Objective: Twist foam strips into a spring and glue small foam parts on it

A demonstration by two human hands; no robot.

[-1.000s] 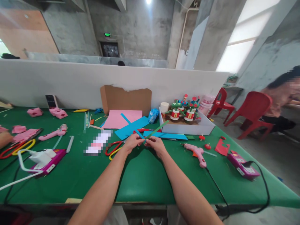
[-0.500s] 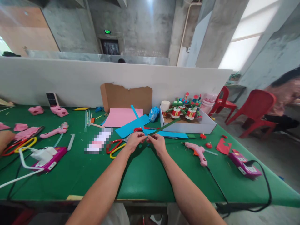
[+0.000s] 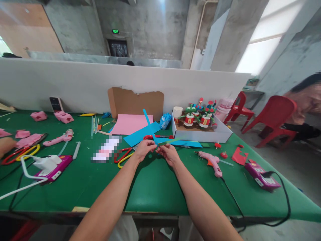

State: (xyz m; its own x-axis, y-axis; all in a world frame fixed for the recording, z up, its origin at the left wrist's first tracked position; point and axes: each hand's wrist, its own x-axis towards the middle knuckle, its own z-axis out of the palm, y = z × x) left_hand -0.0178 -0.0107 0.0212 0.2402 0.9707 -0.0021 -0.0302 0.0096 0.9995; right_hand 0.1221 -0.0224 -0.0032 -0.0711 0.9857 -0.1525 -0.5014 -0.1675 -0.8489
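My left hand [image 3: 145,149] pinches the near end of a blue paper strip [image 3: 149,125], which points up and away. Close against it, my right hand [image 3: 168,153] grips a green paper strip [image 3: 172,141] that sticks out to the right. The two strips meet between my fingertips; how they are joined there is hidden. Beneath and behind the hands lie a blue paper sheet [image 3: 140,134] and a pair of red-handled scissors [image 3: 163,137]. Another pair of scissors with red and yellow handles [image 3: 122,157] rests left of my left hand.
A white box [image 3: 203,136] holding small figures stands at the back right. A pink glue gun [image 3: 210,162] and a purple power strip [image 3: 262,176] lie on the right. Pink paper [image 3: 131,124] leans at the back. At the left edge is another person's hand [image 3: 6,146].
The green strip has swung lower, from slanting up to nearly level. The blue strip now stands out longer and shifted slightly right. Both hands stay close together.
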